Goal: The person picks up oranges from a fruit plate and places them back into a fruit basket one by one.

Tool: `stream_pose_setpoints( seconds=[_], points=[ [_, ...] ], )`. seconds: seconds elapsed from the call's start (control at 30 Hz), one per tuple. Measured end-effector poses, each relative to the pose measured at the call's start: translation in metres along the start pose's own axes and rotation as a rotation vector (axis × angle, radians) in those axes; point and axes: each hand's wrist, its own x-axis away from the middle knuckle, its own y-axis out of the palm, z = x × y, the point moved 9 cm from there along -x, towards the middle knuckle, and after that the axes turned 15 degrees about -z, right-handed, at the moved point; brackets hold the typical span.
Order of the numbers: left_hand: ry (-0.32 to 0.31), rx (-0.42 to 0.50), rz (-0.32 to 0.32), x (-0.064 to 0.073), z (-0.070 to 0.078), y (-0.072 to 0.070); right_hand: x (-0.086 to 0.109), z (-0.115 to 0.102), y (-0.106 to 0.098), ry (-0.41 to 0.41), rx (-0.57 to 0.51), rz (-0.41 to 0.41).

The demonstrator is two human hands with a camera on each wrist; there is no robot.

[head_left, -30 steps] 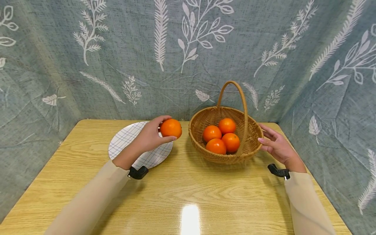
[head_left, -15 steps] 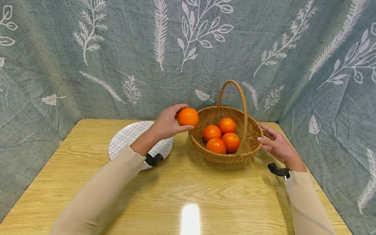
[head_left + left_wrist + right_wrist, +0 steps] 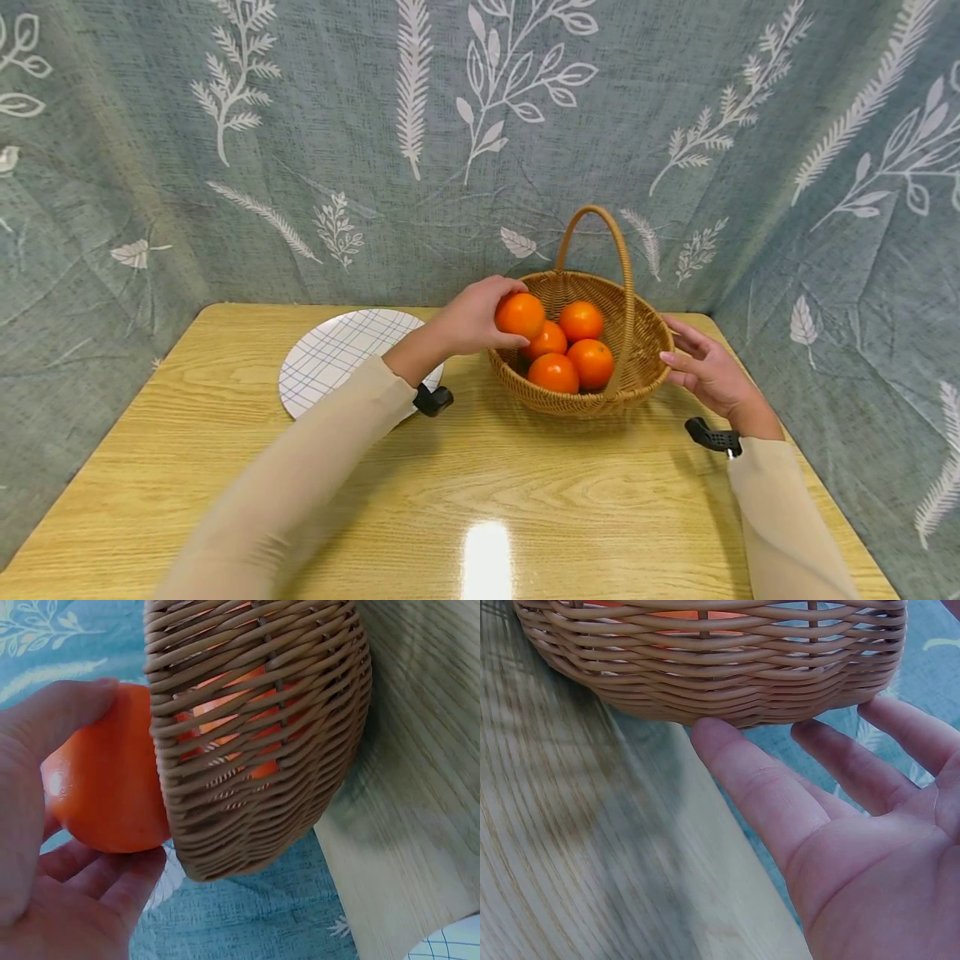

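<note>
In the head view my left hand (image 3: 480, 315) holds an orange (image 3: 521, 316) between thumb and fingers, over the left rim of a wicker basket (image 3: 551, 403). From the left wrist, the held orange (image 3: 112, 776) shows right at the basket's rim (image 3: 166, 750), partly behind the weave. Several more oranges (image 3: 591, 364) lie inside, one of them partly covered by the held one. My right hand (image 3: 703, 367) is at the basket's right side. Its thumb and fingertips, fairly straight, touch the outside of the wicker (image 3: 727, 694) in the right wrist view.
A white plate (image 3: 330, 358) with a checked line pattern lies left of the basket, partly under my left forearm. The basket's tall arched handle (image 3: 626, 283) rises on its right half. Patterned blue-grey cloth (image 3: 420, 225) hangs behind the wooden table (image 3: 570, 500).
My left hand has carried the orange from over the plate rightward to the basket, rising and then dropping to the rim. The right hand and basket have stayed put.
</note>
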Motion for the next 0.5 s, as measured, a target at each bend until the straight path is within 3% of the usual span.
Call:
stream_pose_setpoints(
  seconds=[0.5],
  points=[
    [-0.09,-0.262,-0.2,-0.026,0.001,0.021,-0.001,0.001,-0.004,-0.014,-0.01,-0.01]
  ],
)
